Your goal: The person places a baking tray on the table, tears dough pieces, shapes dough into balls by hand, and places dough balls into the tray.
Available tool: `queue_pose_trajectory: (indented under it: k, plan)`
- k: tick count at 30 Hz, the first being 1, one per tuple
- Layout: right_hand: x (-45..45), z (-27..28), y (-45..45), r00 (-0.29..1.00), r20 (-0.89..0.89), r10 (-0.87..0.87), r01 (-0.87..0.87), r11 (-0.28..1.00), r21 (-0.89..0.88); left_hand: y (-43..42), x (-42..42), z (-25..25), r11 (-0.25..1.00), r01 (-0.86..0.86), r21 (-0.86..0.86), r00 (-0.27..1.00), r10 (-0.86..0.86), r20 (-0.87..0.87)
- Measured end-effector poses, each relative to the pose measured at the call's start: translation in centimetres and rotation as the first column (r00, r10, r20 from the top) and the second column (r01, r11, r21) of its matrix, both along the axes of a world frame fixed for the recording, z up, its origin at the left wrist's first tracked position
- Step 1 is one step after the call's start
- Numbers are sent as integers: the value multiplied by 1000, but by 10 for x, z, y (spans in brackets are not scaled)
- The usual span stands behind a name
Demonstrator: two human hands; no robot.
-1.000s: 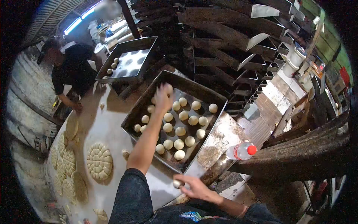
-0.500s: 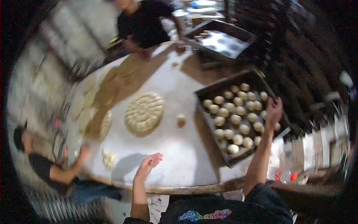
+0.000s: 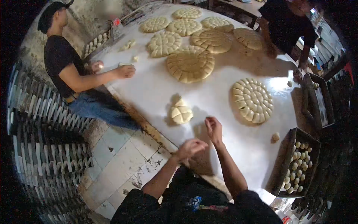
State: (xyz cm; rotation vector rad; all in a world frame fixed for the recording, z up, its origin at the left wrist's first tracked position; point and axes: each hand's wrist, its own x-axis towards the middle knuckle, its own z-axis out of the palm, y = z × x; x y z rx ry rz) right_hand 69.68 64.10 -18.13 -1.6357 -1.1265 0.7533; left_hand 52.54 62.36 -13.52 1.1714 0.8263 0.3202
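Observation:
My left hand (image 3: 191, 149) is above the near edge of the floured table, its fingers stretched out loosely to the right and nothing seen in them. Slightly farther forward, my right hand (image 3: 213, 129) hovers with bent, partly spread fingers, also without anything visible in it. Closest to both hands is a small pile of cut dough pieces (image 3: 181, 113), just ahead and to the left; neither hand touches it. To the right of the hands lies a large round of dough pieces (image 3: 253, 100) set in rings.
Several dough rounds (image 3: 190, 64) cover the far table (image 3: 145, 89). One dough ball (image 3: 275, 136) lies near a dark tray (image 3: 316, 149) of dough balls at right. A co-worker (image 3: 71, 71) handles dough at left; another person (image 3: 287, 26) stands at far right.
My view has swung left, putting the tray of dough balls at the right. My right hand has left the tray's rim and come over beside my left hand.

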Motion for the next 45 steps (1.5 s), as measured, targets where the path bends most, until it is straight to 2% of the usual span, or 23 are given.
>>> queue_pose_trajectory:
  k: [2,5,6,8,10,12,14,16,19,20,22,24,25,26,28,30,33,34,36,38,39,42,45]
  plan:
    - [-20,-11,52,947,318,-46,-14,983,184,26,-42,-4,983,-173,56,980,166,112]
    - [-47,-11,112,787,612,-83,-1,991,134,50,-68,-4,949,-315,-15,892,302,336]
    - [-56,-9,125,723,688,65,-126,991,38,58,-69,4,942,-331,-51,853,322,410]
    - [-66,2,142,630,748,210,-240,968,-70,76,-60,1,900,-434,31,894,426,139]
    - [-67,17,148,739,252,625,-521,767,-375,102,-55,-19,812,-562,160,827,558,74]
    - [-45,-5,138,750,235,618,-579,786,-219,119,-49,-46,707,-646,288,741,672,12]
    - [-17,-25,122,892,-217,395,-324,897,301,131,-44,-78,426,-139,894,807,572,-147]
    - [31,-31,94,926,-370,72,-2,983,186,135,-30,-92,497,-162,853,781,593,-197]
    - [66,-11,55,944,-321,-69,147,963,225,138,-28,-44,601,74,796,872,348,-344]
    - [62,2,51,878,-352,-325,432,855,288,139,-27,-46,599,77,797,876,341,-340]
    - [44,38,43,795,-372,-479,573,795,199,142,-23,-55,899,-135,417,952,235,-197]
    - [8,72,34,910,-372,-181,176,983,-49,146,-15,-27,960,-95,264,928,182,-325]
    - [-15,65,37,970,-223,-91,35,969,-244,150,-12,-29,935,-43,351,903,186,-386]
    - [-38,34,34,991,-87,105,-120,974,-190,155,-8,-30,899,11,437,874,203,-440]
    - [-83,25,38,849,402,343,-46,806,-590,164,-7,-46,898,-6,440,855,233,-463]
    - [-96,-7,34,777,544,318,-9,869,-494,171,-22,-48,840,-379,389,805,507,-309]
    - [-97,-10,39,735,560,383,-31,843,-536,190,-82,-55,586,-582,564,680,731,-58]
    - [-95,-8,42,728,543,419,-45,820,-571,217,-116,-99,425,-784,453,559,801,215]
    - [-87,2,42,740,522,424,-71,821,-567,225,-168,-59,277,-932,233,350,854,385]
    - [-82,4,33,750,497,436,-104,820,-563,224,-192,0,186,-928,323,262,941,213]
    - [-77,0,25,878,370,305,-225,943,-244,218,-187,12,194,-925,327,273,938,215]
    - [-46,35,-28,950,-307,57,-90,992,-94,168,-130,29,671,-741,28,627,676,388]
    - [2,43,-115,898,-220,-382,367,924,-107,78,-31,-44,902,-413,124,907,396,145]
